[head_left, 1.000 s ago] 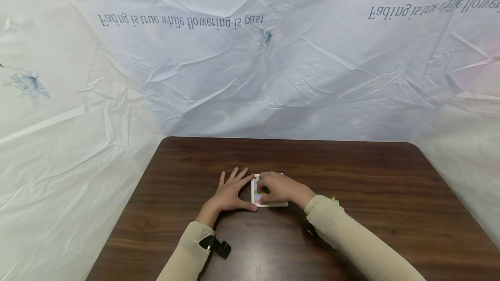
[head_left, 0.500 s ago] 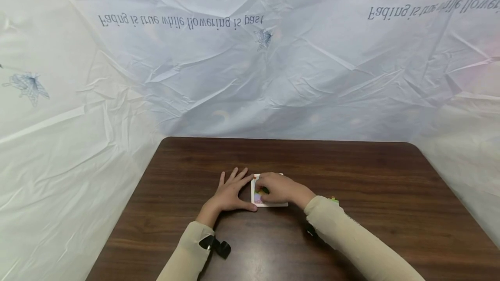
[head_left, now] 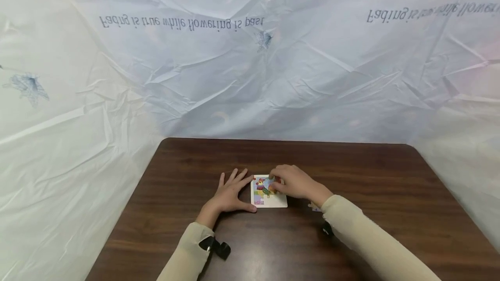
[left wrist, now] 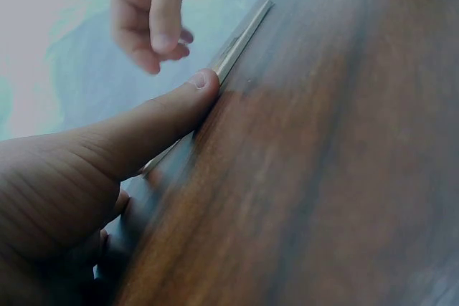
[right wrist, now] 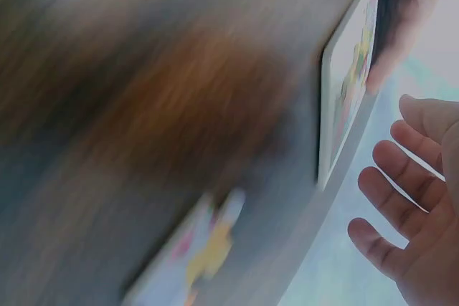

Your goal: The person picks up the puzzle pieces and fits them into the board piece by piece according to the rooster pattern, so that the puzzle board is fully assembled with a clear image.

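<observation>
A small jigsaw puzzle (head_left: 269, 203) in a pale frame lies on the table, with a colourful rooster picture filling part of it and bare white at the lower right. My left hand (head_left: 228, 196) lies spread at its left side, index fingertip and thumb at the frame's corners. In the left wrist view the left thumb (left wrist: 168, 116) touches the frame's edge. Over the puzzle's upper right hovers my right hand (head_left: 297, 183). The right wrist view shows that right hand (right wrist: 423, 198) with loosely bent fingers and nothing between them.
Loose printed puzzle pieces (head_left: 316, 207) lie right of the frame, partly hidden by the right sleeve (head_left: 351, 220); the right wrist view shows pieces (right wrist: 208, 256) blurred. The brown wooden table (head_left: 187, 164) ends at a white printed sheet (head_left: 234, 77).
My right hand has lifted off the puzzle and moved right, uncovering the rooster picture. Loose pieces show beside its sleeve from a new side. The left hand stays in place.
</observation>
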A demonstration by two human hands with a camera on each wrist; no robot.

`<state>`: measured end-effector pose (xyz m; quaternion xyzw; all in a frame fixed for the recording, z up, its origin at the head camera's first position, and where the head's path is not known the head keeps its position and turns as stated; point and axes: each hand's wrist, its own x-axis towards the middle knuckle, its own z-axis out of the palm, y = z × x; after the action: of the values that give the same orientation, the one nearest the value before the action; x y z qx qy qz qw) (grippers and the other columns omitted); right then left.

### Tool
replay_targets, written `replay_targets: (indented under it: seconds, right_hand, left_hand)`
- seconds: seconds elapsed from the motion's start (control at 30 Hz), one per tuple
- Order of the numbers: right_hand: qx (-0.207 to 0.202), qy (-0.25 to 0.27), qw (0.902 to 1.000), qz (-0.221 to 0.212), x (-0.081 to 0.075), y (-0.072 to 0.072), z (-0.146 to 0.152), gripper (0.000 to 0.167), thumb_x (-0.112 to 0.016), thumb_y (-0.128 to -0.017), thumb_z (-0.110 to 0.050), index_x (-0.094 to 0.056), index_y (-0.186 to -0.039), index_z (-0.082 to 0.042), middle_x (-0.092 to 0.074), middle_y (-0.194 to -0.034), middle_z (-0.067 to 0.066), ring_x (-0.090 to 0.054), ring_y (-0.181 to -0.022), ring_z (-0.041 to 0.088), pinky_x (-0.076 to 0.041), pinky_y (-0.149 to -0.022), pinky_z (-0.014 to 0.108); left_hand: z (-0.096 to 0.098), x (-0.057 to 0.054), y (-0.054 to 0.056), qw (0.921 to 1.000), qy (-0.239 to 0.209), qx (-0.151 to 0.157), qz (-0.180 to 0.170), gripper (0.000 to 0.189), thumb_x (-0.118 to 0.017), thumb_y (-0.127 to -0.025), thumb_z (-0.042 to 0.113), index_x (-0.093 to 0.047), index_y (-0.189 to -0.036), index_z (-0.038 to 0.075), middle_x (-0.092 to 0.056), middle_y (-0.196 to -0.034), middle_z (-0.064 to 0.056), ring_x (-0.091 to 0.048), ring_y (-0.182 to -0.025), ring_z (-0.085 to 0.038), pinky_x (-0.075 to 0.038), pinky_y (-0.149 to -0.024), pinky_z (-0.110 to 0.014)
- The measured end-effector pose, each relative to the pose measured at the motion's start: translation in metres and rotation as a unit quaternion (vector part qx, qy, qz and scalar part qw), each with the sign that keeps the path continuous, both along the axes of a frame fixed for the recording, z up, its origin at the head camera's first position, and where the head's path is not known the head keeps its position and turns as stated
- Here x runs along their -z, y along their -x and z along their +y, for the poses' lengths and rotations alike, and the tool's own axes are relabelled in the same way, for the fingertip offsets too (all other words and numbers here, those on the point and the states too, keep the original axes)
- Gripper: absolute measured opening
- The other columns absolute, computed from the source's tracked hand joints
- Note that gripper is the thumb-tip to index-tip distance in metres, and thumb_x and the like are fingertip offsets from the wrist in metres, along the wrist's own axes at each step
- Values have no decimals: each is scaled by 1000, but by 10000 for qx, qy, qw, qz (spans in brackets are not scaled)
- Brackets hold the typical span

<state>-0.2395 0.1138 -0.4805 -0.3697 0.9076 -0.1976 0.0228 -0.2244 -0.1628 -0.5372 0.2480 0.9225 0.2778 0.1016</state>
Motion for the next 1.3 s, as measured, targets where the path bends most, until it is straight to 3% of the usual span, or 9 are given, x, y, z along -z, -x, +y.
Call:
replay_targets:
  seconds: [0.33, 0.83, 1.3]
  right_hand:
    - [312, -467, 9984, -28, -2, -1, 44, 24, -73, -102, -19, -75, -124, -9, -70, -115, 4, -68, -107, 26, -58, -89, 48]
    - [268, -726, 9967, -238, -1, -10, 80, 29, -74, -101, -21, -75, -126, -8, -70, -122, 6, -68, -114, 28, -57, -94, 50]
    - [0, -732, 9961, -496, -4, -31, 102, 39, -78, -98, -34, -75, -126, -8, -68, -117, 1, -68, -104, 23, -58, -87, 48]
  left_hand:
    - [-2, -1, 1, 10000, -18, 45, 12, 105, -88, -79, 61, -38, -166, 28, -19, -176, -5, 0, -163, -36, 13, -122, -69]
    - [-1, -1, 1, 10000, -17, 46, 23, 106, -88, -79, 61, -38, -166, 28, -19, -176, -5, 0, -163, -36, 13, -122, -69]
    - [-1, 0, 1, 10000, -35, 55, -2, 106, -87, -79, 62, -38, -166, 27, -18, -176, -5, 0, -163, -36, 13, -122, -69]
